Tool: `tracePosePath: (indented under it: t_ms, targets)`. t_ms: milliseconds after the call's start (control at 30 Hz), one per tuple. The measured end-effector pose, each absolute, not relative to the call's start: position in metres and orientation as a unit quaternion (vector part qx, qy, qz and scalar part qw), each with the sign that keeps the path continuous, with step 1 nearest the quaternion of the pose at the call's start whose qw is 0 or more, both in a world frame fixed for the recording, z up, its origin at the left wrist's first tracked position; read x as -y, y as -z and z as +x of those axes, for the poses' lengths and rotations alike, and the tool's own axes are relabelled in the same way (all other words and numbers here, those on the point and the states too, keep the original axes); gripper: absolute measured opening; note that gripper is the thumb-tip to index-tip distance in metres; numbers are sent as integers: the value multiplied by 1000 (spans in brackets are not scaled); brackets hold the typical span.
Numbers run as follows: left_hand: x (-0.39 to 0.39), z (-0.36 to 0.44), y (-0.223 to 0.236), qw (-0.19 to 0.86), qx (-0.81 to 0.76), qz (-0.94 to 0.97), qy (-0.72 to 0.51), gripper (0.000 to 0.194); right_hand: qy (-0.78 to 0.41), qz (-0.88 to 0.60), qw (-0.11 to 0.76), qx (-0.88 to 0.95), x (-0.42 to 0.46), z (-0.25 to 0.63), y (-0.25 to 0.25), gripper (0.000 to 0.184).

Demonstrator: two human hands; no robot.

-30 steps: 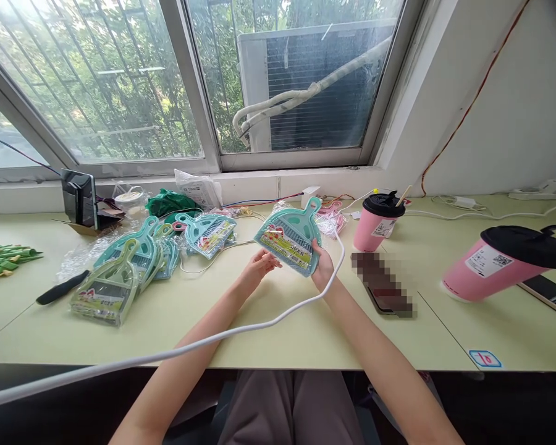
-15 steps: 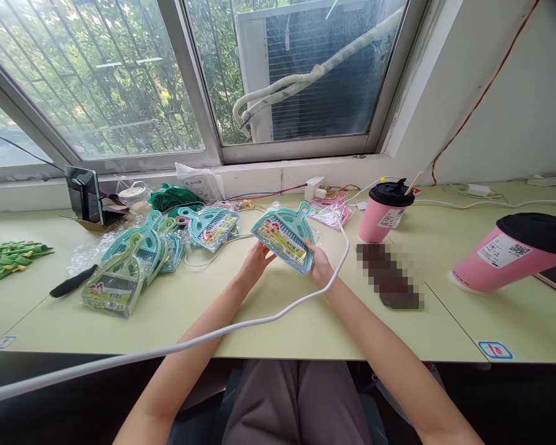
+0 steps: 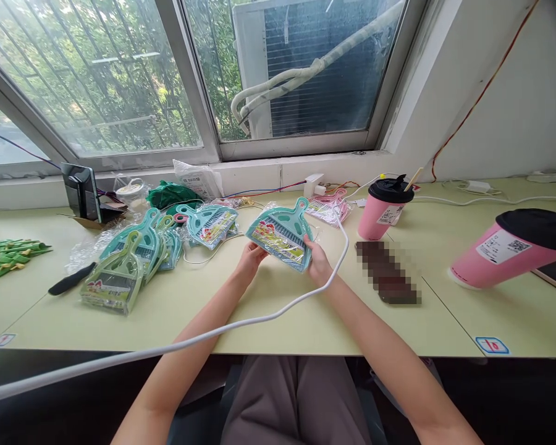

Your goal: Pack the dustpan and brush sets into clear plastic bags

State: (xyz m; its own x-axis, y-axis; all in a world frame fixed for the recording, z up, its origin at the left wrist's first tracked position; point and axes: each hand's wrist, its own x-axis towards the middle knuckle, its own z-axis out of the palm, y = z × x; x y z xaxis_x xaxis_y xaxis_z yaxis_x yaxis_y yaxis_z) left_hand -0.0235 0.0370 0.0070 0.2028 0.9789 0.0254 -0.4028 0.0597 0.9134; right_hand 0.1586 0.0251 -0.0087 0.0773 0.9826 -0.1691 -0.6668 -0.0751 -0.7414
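Observation:
Between my hands, above the table (image 3: 278,327), is a turquoise mini dustpan and brush set (image 3: 280,237) in clear wrap with a yellow-green label. My left hand (image 3: 250,262) is closed on its lower left edge, the fingertips partly hidden beneath it. On the right edge, my right hand (image 3: 318,259) grips with the thumb on top; its other fingers are behind the set. A green wrapped dustpan set (image 3: 112,278) lies to the left, leaning against several turquoise ones (image 3: 136,238). Behind my left hand rests another turquoise set (image 3: 209,224).
A white cable (image 3: 278,315) crosses in front of my forearms. To the right stand a pink cup (image 3: 380,210) and a larger pink cup (image 3: 505,253), near a blurred dark object (image 3: 389,272). A black-handled tool (image 3: 71,279) and green woven strips (image 3: 12,256) lie left. Pink sets (image 3: 331,207) lie behind.
The dustpan set in my hands has shifted slightly left, and my left hand has moved a little left along its edge. The whole view has tilted slightly.

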Motion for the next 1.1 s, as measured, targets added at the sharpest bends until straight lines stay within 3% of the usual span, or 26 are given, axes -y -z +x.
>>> tracePosePath:
  t_ms: [467,667,800,900,1100]
  targets:
    - [-27,-19,-19,665,-292,457,-514,35,-626,-348,682,146,-16,173,-14,19]
    - [-27,-21,-25,694,-271,397,-536,22,-636,-344,672,159,-19,179,-14,19]
    - [-32,-23,-23,715,-279,400,-501,37,-664,-340,636,196,-20,178,-13,18]
    - [-35,-26,-19,687,-295,428,-508,48,-676,-315,629,219,-19,175,-12,18]
    - [-32,-28,-16,633,-318,448,-545,37,-662,-380,603,231,-20,177,-12,24]
